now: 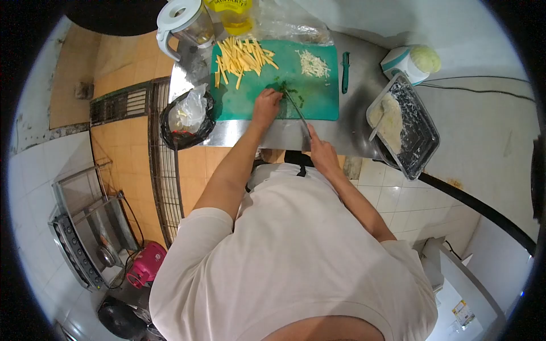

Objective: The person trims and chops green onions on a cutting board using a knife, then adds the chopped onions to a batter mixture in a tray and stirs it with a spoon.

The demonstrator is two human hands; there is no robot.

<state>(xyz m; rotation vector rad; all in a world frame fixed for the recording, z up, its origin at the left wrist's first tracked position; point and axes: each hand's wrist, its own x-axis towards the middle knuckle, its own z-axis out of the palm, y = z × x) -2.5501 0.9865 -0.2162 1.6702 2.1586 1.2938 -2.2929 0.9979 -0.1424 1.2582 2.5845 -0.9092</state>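
Note:
On a green cutting board (239,102), my right hand (323,152) is closed around the handle of a knife (297,108), its blade reaching up and left to some chopped green leaves (292,94). My left hand (267,107) rests on the board beside the blade tip, fingers bent and pressed together on the greens; what lies under the fingertips is mostly hidden. A pile of yellow sticks, like cut potato (242,57), sits at the board's upper left. Finely cut white shreds (313,64) lie at its upper right.
A green-handled peeler or knife (345,73) lies right of the board. Farther right stands a dark tray (418,122) holding white flour and a spoon. A black-bag-lined bin (207,128) hangs at the left edge. A blender jug (196,25) and an oil container (236,20) stand behind.

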